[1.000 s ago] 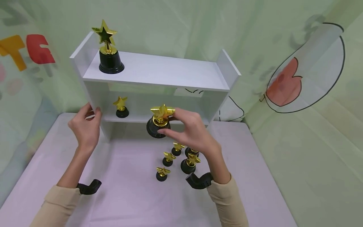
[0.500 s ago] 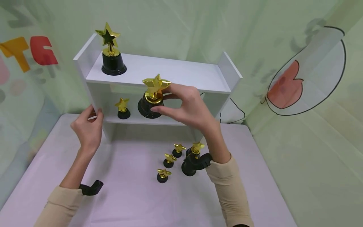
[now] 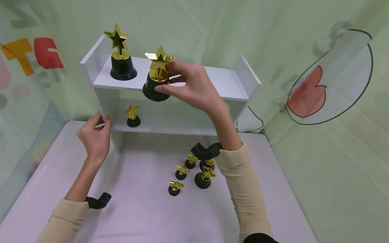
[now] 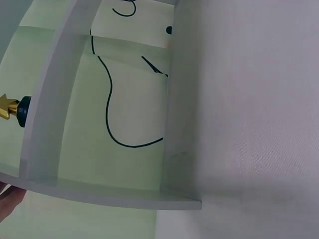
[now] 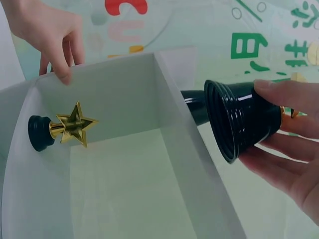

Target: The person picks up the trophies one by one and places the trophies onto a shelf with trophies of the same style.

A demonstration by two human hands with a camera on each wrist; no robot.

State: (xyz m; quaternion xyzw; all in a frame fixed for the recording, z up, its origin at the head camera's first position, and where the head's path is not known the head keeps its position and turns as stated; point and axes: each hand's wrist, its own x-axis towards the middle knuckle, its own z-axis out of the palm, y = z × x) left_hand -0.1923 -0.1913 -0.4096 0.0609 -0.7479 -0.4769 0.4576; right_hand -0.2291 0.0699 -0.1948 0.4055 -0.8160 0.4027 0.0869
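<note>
My right hand (image 3: 194, 84) grips a star trophy (image 3: 152, 90) by its gold stem and black base, held upright at the front edge of the white shelf unit's (image 3: 225, 79) top board. In the right wrist view the base's hollow underside (image 5: 223, 122) shows. With thumb and fingers my left hand (image 3: 95, 138) pinches the front edge of the unit's left side panel. A large star trophy (image 3: 123, 67) stands at the left end of the top board. Below it a small star trophy (image 3: 133, 118) stands on the middle board.
Several star trophies stand on the white-clothed table (image 3: 143, 216) in front of the unit, among them a small one (image 3: 174, 189) and a larger one (image 3: 202, 181). A printed curtain (image 3: 182, 27) hangs behind. My right forearm passes above the table trophies.
My right hand has lifted the trophy up and slightly left, from below the middle board to the level of the top board. My left hand stays on the side panel.
</note>
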